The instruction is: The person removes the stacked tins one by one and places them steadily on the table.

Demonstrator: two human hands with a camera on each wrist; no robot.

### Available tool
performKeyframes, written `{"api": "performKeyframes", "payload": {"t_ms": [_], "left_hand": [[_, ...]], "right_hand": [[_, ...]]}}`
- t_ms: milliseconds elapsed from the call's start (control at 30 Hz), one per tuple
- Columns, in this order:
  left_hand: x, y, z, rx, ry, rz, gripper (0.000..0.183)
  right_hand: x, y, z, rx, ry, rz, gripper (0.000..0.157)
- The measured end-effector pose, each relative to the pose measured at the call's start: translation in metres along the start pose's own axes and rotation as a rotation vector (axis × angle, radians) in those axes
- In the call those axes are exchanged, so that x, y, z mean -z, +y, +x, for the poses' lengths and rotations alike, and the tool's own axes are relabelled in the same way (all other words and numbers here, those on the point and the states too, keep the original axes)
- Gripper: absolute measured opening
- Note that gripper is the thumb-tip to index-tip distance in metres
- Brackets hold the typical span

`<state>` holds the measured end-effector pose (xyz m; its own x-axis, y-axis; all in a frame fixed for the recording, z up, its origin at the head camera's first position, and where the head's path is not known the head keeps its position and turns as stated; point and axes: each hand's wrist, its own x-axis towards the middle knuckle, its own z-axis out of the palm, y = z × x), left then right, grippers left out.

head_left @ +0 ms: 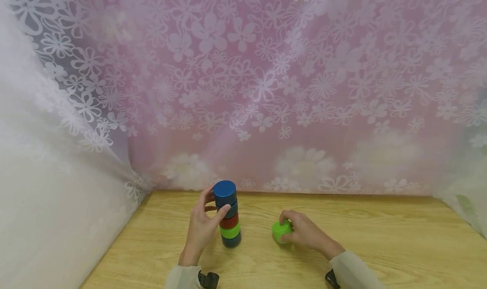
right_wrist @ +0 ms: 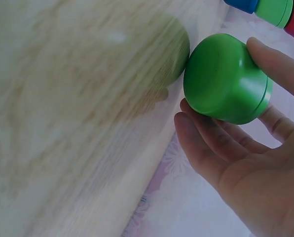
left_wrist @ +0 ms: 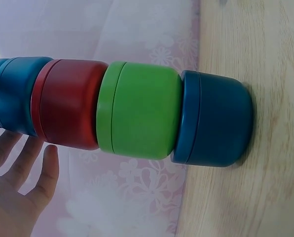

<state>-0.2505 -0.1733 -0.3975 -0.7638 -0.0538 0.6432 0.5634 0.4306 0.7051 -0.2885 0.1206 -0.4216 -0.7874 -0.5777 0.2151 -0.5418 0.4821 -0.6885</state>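
Note:
A tall stack of small lidded metal jars stands on the wooden table. From the bottom it runs blue jar (left_wrist: 221, 121), green jar (left_wrist: 144, 111), red jar (left_wrist: 73, 103), then blue jars at the top, the uppermost a blue jar (head_left: 224, 192). My left hand (head_left: 201, 227) grips the upper blue jars, thumb in front and fingers round the far left side. To the right of the stack, my right hand (head_left: 304, 233) holds another green jar (right_wrist: 221, 79) between thumb and fingers, tilted, its lower edge close to the tabletop.
The wooden table (head_left: 258, 268) ends at a pink flowered curtain (head_left: 243, 124) close behind the stack. White sheeting (head_left: 57, 187) hangs along the left side, and pale flowered sheeting (head_left: 471, 166) along the right.

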Motion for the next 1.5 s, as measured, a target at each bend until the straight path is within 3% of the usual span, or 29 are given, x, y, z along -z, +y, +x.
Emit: {"api": "performKeyframes", "payload": {"t_ms": [467,700,1000,1333,1500], "left_hand": [[0.001,0.001,0.0,-0.003,-0.002,-0.006,0.059],[0.0,0.002,0.0,-0.011,-0.003,-0.005,0.059],[-0.001,0.001,-0.001,-0.008,-0.005,0.01,0.059],[0.0,-0.001,-0.001,0.002,-0.028,-0.016,0.063],[0.0,-0.005,-0.002,0.044,-0.064,-0.038,0.065]], "right_hand": [[-0.001,-0.003,-0.004,0.019,-0.045,-0.064,0.042],[0.009,-0.008,-0.003,0.008,-0.066,-0.045,0.034],[0.022,-0.018,0.006,-0.023,0.068,0.028,0.031],[0.018,-0.039,0.02,0.078,0.242,0.057,0.028],[0.015,-0.051,0.026,0.131,0.297,0.103,0.031]]}}
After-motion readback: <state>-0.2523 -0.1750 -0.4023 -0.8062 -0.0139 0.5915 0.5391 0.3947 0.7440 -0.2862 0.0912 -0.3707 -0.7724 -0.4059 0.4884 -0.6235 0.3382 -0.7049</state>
